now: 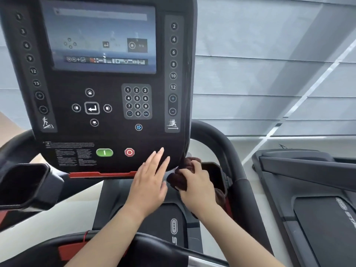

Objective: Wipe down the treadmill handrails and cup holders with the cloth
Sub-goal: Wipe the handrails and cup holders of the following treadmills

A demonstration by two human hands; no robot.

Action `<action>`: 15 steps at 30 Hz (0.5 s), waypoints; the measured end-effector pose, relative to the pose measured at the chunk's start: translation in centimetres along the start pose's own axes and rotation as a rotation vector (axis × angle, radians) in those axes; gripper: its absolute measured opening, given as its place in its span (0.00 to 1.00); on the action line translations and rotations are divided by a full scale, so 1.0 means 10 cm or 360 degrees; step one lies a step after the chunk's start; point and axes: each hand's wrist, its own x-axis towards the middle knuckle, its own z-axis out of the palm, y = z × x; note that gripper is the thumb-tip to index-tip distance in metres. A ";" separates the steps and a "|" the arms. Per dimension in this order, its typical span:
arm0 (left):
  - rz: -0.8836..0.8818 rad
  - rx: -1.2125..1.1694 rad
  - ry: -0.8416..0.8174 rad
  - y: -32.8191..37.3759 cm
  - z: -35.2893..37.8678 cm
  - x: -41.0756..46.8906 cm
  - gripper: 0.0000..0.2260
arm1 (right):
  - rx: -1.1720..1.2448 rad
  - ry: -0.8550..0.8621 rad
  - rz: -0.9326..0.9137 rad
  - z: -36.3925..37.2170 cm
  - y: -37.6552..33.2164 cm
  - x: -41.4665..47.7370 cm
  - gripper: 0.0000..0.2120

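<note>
Head view: my right hand point(195, 183) bunches the brown cloth point(179, 180) beside the right cup holder point(216, 173), left hand point(151, 180) flat and straight-fingered by the console point(115, 132). I should press deep into the holder's corners.

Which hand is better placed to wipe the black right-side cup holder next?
Right. The right hand grips the crumpled dark brown cloth close beside the black cup holder; the left hand lies open, holding nothing.

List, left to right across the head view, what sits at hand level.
left cup holder → green button → red stop button → left hand → right hand gripping the cloth → right handrail → neighbouring treadmill
</note>
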 end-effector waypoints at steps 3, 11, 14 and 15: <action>0.0023 0.0079 -0.0109 0.01 0.06 -0.02 0.31 | -0.0004 0.0023 -0.0004 0.08 0.08 -0.11 0.17; 0.0039 0.0127 -0.0176 -0.01 0.06 -0.03 0.32 | 0.0230 0.0087 -0.0018 0.01 0.09 -0.08 0.18; 0.0045 0.0119 -0.0183 0.00 0.05 -0.04 0.32 | 0.0251 0.0005 -0.0124 -0.13 0.24 -0.17 0.18; 0.0046 0.0121 -0.0185 0.00 0.05 -0.04 0.32 | 0.0297 0.0067 -0.0127 -0.21 0.29 -0.18 0.18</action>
